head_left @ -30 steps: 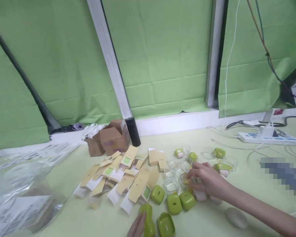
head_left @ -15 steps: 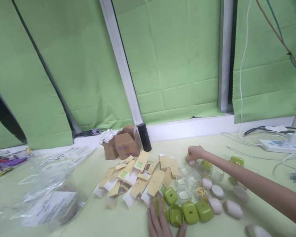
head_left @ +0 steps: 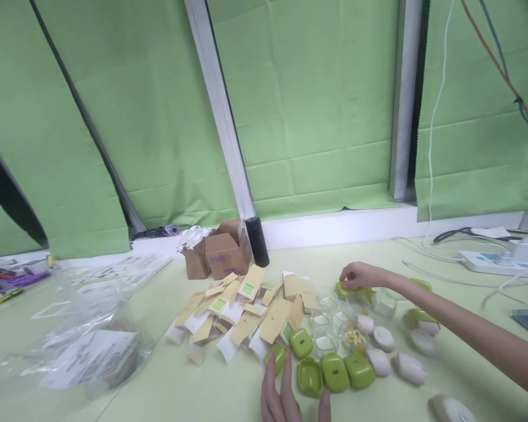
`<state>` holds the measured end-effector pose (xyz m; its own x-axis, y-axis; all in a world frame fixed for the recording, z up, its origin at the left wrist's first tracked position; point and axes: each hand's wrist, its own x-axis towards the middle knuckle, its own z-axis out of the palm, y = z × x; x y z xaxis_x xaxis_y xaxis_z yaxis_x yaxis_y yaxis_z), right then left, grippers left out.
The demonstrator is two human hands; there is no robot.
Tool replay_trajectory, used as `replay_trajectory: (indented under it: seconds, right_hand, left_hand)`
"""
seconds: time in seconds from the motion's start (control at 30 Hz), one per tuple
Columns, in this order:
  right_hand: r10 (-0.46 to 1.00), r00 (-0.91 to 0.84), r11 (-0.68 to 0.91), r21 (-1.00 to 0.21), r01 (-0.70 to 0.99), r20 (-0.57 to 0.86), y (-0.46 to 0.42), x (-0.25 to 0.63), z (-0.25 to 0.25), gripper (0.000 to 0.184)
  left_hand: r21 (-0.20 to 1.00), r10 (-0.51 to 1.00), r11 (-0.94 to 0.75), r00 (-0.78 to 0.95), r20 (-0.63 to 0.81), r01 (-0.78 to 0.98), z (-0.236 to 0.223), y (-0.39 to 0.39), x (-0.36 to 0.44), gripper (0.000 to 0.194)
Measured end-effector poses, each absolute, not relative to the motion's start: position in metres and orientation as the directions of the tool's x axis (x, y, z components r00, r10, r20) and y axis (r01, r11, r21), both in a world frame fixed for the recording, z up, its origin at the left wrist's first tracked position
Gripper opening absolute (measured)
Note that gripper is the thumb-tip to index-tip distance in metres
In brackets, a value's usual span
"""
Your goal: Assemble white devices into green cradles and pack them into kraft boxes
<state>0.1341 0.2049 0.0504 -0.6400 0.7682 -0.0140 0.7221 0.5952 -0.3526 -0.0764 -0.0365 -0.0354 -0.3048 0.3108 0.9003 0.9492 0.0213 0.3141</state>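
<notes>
My left hand [head_left: 286, 395] lies flat at the bottom edge with its fingers stretched out, fingertips touching a small green case [head_left: 276, 356] at the near end of a row of green cases [head_left: 334, 371]. My right hand [head_left: 361, 275] reaches across from the right and rests curled over a green lid [head_left: 344, 289] beside several clear plastic trays [head_left: 334, 313]. A clear tray with yellow rings [head_left: 355, 338] sits between the hands. Pale pink rounded pieces [head_left: 393, 360] lie to the right of the green cases.
A heap of tan card sleeves [head_left: 242, 313] lies left of the cases. A small cardboard box [head_left: 222, 255] and a black cylinder [head_left: 257, 241] stand behind it. Crumpled clear bags [head_left: 79, 340] fill the left. A power strip [head_left: 497, 262] with cables lies at the far right.
The view has swung left and up. My right hand has gone from the clear trays to the far green lid. My left hand has come further in beside the green cases.
</notes>
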Motion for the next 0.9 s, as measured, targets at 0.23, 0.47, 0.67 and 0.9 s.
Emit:
replay_trajectory:
  seconds: [0.23,0.47,0.67,0.9]
  right_hand:
    - [0.783,-0.534,0.62,-0.472,0.627,0.319,0.17,0.141,0.076,0.024]
    - [0.635,-0.717,0.656,-0.692,0.301,0.289,0.069,0.134,0.13,0.028]
    - [0.845,-0.49,0.269,-0.962,0.049,0.212,0.022,0.135,0.117,0.047]
    - [0.715,-0.697,-0.363,-0.876,-0.318,-0.043,-0.007,0.128,0.065,0.049]
  left_hand:
    - [0.568,0.499,-0.265,-0.393,0.773,0.779,-0.013,-0.042,-0.073,0.034]
    - [0.983,0.903,-0.177,-0.389,0.182,0.05,0.055,-0.042,-0.026,0.069]
    - [0.803,0.999,0.019,-0.015,-0.034,-0.596,0.046,-0.044,-0.014,0.045]
    - [0.616,0.986,-0.07,-0.146,-0.074,-0.785,0.022,-0.05,-0.013,0.043]
